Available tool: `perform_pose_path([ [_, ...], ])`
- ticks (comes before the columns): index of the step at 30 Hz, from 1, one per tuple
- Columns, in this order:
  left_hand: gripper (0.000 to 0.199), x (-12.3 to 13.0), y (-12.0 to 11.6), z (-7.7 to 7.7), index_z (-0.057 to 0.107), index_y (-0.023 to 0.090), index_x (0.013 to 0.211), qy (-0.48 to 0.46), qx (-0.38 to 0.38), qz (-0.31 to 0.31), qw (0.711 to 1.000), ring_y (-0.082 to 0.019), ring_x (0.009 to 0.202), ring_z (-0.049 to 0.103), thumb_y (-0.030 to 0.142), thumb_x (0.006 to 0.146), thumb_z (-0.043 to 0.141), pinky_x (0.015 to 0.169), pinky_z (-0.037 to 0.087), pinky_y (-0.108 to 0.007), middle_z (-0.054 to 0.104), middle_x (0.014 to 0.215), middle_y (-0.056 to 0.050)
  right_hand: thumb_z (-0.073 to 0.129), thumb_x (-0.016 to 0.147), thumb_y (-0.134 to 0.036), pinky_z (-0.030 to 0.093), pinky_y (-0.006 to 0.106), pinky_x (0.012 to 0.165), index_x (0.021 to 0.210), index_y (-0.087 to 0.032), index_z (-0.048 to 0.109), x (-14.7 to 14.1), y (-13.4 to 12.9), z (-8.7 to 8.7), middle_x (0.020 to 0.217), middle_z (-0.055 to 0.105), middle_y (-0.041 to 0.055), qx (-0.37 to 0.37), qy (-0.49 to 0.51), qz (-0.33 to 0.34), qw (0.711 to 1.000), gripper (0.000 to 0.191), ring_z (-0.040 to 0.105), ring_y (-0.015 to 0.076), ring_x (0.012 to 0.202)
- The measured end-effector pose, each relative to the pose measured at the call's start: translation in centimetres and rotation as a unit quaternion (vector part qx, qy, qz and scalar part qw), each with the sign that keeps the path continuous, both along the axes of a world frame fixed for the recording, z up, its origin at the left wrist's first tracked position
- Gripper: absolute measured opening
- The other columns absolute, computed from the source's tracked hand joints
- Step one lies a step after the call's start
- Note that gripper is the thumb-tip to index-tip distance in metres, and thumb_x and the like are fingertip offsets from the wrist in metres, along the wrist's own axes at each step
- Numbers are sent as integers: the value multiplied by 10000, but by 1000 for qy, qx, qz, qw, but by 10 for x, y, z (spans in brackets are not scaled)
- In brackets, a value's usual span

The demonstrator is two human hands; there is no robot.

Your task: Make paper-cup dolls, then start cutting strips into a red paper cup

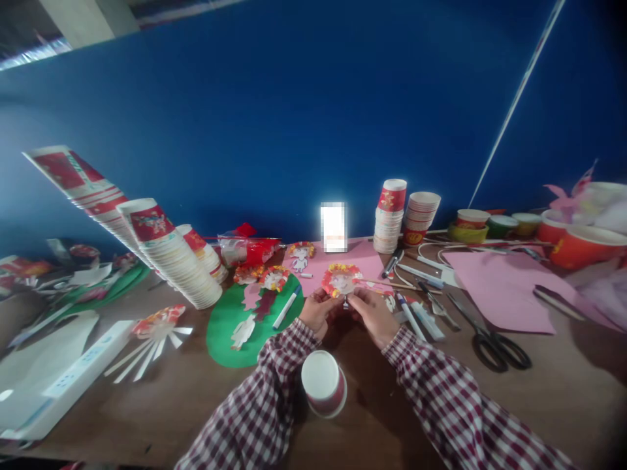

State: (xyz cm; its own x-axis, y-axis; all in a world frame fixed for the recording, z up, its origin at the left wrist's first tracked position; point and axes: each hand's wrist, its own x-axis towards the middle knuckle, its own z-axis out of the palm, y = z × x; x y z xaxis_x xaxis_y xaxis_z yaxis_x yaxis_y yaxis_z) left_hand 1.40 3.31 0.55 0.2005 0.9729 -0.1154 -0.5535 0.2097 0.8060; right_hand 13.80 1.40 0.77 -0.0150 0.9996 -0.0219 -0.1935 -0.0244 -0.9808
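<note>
Standing between our forearms, a paper cup (322,378) is showing its pale end upward, while nested cups (171,258) are leaning in stacks at the left; we are not making out what the bowls (588,253) at the far right are holding. We are stretching both arms forward, our left hand (317,312) and right hand (375,314) pinching a red-and-yellow-edged paper cutout (341,281) by its lower part, partly covering it. Scissors (482,335) are lying to the right, a green sheet (220,346) to the left.
</note>
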Motion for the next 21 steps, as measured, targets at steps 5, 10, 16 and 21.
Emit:
perform_pose_path([
  [5,328,1,1,-3,657,173,827,15,4,17,1000,-182,771,646,150,526,785,820,476,-345,689,781,-31,596,693,-380,344,210,464,620,-169,540,-1,-1,-1,564,492,-30,-1,3,-1,1000,231,436,90,513],
  [10,315,2,2,-5,635,152,766,6,-2,28,1000,-157,686,635,151,497,799,735,493,-316,688,772,-34,590,694,-376,340,214,464,610,-165,546,-2,-2,-3,555,508,-21,-9,-4,-3,1000,231,446,95,511],
  [16,339,4,1,-4,632,133,793,-7,5,35,999,-143,708,635,132,501,802,724,482,-277,688,770,-32,585,684,-370,354,224,467,620,-172,555,-1,-1,-2,555,511,-25,0,-15,1,1000,210,446,95,498],
  [21,318,1,2,-2,621,137,796,6,-16,27,999,-119,622,611,140,528,792,654,471,-255,660,686,-6,580,681,-343,339,231,463,622,-179,564,-2,-3,2,530,505,-31,17,-35,2,999,174,434,100,483],
])
